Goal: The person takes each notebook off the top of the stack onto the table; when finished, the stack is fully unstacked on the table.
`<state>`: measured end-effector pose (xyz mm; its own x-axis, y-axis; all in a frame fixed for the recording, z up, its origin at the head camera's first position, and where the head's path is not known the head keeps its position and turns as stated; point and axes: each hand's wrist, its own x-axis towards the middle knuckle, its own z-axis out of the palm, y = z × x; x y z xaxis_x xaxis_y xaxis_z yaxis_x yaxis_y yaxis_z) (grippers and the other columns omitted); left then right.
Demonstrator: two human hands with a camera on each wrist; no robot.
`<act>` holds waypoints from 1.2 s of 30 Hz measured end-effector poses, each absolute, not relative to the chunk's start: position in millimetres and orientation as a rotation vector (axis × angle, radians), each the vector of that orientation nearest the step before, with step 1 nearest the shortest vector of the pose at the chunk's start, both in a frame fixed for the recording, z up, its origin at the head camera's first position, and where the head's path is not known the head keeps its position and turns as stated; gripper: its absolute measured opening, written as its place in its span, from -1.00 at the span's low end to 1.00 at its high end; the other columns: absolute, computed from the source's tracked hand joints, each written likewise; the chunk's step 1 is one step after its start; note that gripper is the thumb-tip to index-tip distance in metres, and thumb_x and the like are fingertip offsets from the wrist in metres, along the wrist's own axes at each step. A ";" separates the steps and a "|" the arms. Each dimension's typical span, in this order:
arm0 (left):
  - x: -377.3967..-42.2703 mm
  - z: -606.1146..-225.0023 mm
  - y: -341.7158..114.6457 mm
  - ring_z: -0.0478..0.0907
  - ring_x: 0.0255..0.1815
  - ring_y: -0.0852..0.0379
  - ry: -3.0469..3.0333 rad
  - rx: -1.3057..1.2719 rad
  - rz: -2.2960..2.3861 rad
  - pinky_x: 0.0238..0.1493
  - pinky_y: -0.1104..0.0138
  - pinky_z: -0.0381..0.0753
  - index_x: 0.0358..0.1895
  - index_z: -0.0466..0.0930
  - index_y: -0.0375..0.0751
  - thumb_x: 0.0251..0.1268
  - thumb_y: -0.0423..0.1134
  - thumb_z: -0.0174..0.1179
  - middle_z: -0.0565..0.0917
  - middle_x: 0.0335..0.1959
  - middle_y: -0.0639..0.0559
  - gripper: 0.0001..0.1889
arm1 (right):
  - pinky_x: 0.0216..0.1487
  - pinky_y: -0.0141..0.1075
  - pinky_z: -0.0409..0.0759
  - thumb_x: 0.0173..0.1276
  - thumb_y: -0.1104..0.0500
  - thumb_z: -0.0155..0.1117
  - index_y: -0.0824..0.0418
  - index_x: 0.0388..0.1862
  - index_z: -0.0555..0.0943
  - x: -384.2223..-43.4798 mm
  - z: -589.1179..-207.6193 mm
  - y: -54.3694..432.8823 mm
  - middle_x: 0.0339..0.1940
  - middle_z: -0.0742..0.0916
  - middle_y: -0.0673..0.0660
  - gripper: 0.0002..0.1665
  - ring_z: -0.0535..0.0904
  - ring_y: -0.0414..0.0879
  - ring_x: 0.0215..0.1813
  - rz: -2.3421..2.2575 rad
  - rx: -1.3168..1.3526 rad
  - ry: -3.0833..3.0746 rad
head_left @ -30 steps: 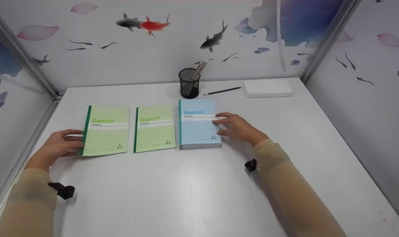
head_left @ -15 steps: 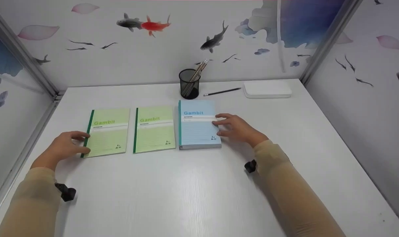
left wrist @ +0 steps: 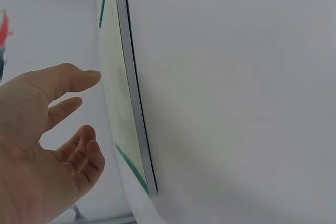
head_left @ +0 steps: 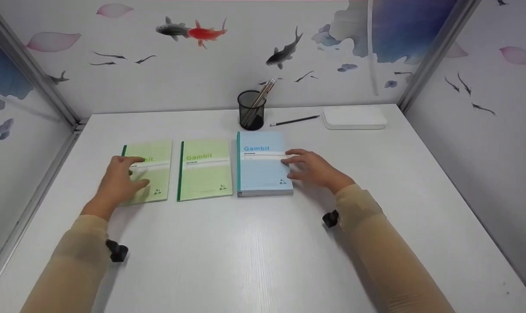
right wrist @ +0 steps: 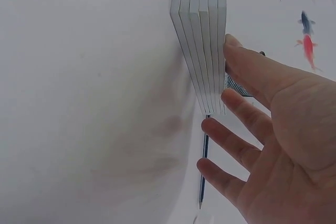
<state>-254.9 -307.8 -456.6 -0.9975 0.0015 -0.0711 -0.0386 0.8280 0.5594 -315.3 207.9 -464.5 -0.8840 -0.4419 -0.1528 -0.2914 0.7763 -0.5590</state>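
Observation:
My left hand is over the left part of the left green notebook, hiding much of its spine and title. In the left wrist view, the thumb and loosely bent fingers stand apart beside that notebook, holding nothing. A second green notebook lies flat in the middle of the row. To its right is a neat stack of blue notebooks. My right hand rests its spread fingertips on the stack's right edge. The right wrist view shows the several layered page edges, with the thumb at the top cover.
Behind the blue stack stands a black mesh cup with several pencils. A single dark pencil lies beside it, then a flat white case near the back edge. Printed walls enclose the white table at the back and sides.
The left green notebook slid slightly right and its lower edge settled flat. My left hand left its spine and moved right and up over the cover. The right hand stayed on the blue stack.

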 end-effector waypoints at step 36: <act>-285.0 -451.8 -117.1 0.18 0.54 -0.12 2.709 0.565 0.808 0.57 0.00 0.29 0.31 0.62 -0.08 0.17 -0.05 0.52 0.42 0.52 0.06 -0.39 | 0.52 0.00 0.43 0.39 0.13 0.46 0.03 0.40 0.59 -317.8 -470.7 209.8 0.59 0.42 -0.01 -0.40 0.38 0.08 0.55 -1.036 -0.533 2.613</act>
